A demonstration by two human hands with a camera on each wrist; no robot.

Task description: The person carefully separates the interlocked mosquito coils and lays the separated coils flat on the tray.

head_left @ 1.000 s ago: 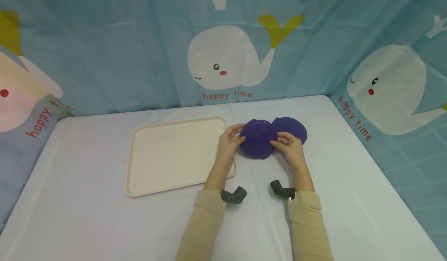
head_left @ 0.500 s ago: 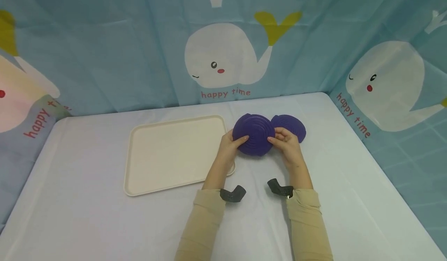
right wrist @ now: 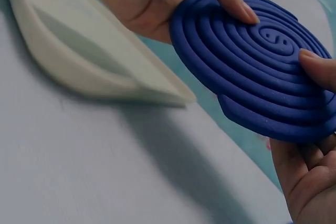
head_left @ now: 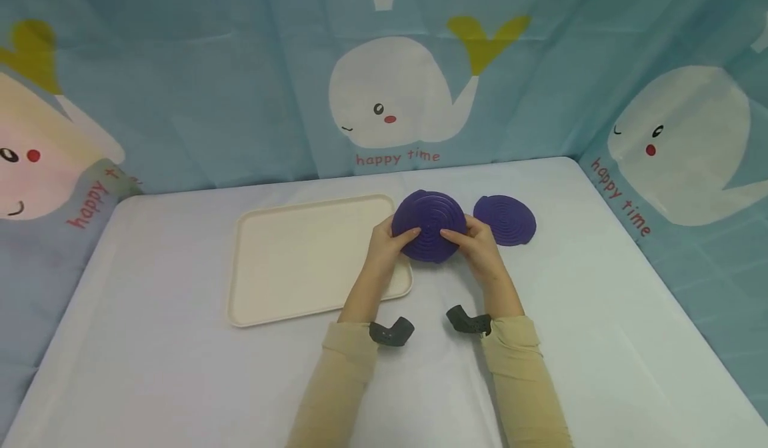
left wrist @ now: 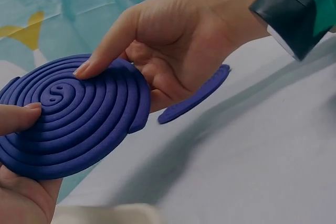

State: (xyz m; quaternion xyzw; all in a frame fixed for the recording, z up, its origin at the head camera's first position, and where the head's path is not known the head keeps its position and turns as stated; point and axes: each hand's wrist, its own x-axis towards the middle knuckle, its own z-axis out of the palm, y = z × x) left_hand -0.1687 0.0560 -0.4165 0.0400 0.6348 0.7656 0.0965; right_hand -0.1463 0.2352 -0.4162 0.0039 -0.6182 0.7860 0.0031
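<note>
A round purple-blue spiral coaster [head_left: 429,215] is held up between both hands, raised off the table. Its coils wind in to an S-like mark at the centre, plain in the left wrist view on the coaster [left wrist: 100,114]. My left hand [head_left: 381,243] pinches its left side, thumb on top and fingers beneath. From the right, my right hand [head_left: 480,248] grips it the same way, its thumb close to the centre. Most of the fingers are hidden under the disc. A second matching coaster [head_left: 505,221] lies flat on the table, just right of my right hand.
A cream rectangular tray [head_left: 300,261] sits on the white-covered table [head_left: 180,368] to the left, its right end partly behind my left hand. A blue curtain [head_left: 240,101] with whale prints stands along the back and sides.
Both hands have shifted slightly left with the coaster, away from the second one, so a gap now shows between the two. The right thumb has slid further in over the disc.
</note>
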